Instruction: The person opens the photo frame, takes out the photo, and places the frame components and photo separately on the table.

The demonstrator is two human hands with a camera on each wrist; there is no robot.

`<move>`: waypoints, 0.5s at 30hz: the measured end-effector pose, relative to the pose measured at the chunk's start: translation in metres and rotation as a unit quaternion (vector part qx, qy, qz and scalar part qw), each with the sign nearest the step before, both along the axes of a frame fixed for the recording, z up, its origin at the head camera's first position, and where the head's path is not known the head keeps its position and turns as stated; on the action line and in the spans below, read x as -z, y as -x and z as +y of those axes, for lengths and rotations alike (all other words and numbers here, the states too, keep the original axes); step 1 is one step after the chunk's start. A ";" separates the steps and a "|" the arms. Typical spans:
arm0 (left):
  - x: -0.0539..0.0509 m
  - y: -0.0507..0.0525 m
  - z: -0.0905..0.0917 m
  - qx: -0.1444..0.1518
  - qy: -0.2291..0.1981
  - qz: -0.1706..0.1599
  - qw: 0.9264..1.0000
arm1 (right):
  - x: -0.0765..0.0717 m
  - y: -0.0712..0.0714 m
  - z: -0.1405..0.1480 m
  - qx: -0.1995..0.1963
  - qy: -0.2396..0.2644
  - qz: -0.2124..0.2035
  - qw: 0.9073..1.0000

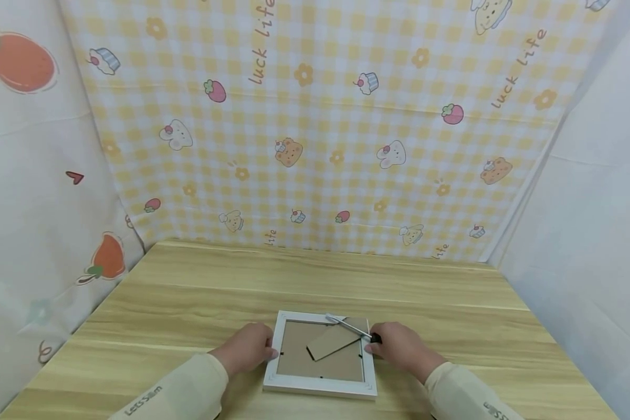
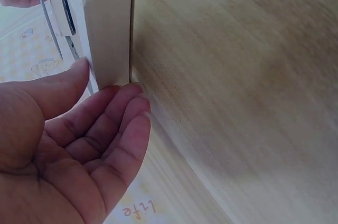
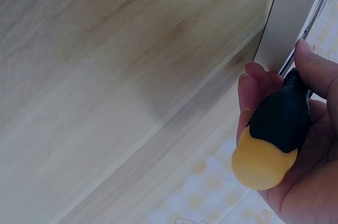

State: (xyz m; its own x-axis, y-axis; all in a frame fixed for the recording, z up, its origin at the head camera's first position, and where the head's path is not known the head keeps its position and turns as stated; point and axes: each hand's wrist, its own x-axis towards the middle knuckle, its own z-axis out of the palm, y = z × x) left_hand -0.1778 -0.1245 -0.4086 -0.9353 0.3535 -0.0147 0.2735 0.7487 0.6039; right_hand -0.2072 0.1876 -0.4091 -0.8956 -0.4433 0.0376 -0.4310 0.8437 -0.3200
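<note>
A white picture frame (image 1: 320, 385) lies face down on the wooden table, its brown backing board (image 1: 295, 361) showing. Slanting across that board is a stand leg (image 1: 332, 344), and small dark tabs sit along the inner edges. My left hand (image 1: 247, 348) pinches the frame's left side, thumb on top and fingers against the outer edge. My right hand (image 1: 401, 348) grips a screwdriver (image 3: 280, 121) with a black and yellow handle, while its thumb and fingertips also touch the frame's right side. The metal shaft points up and left over the backing, its tip near the far rim.
The wooden table (image 1: 199, 280) extends around the frame on all sides. Behind it hangs a yellow checked cloth (image 1: 315, 192) with cartoon prints. White cloths cover the left side (image 1: 31, 204) and the right side (image 1: 588, 221).
</note>
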 end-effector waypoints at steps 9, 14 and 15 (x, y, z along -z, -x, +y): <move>0.002 0.002 -0.001 -0.006 0.000 0.001 1.000 | -0.001 0.000 0.001 0.001 -0.009 0.005 1.000; 0.000 0.004 -0.002 -0.028 0.009 -0.008 1.000 | -0.007 -0.003 0.000 -0.010 -0.004 0.010 1.000; -0.001 0.004 -0.002 -0.035 0.010 -0.011 0.999 | -0.008 -0.004 -0.002 -0.016 -0.005 0.011 1.000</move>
State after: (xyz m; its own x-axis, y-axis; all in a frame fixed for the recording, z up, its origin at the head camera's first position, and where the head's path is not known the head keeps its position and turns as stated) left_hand -0.1822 -0.1266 -0.4077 -0.9572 0.2864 -0.0425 0.2061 0.7772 0.5946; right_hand -0.2036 0.1858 -0.4008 -0.8802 -0.4719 0.0515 -0.4642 0.8328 -0.3017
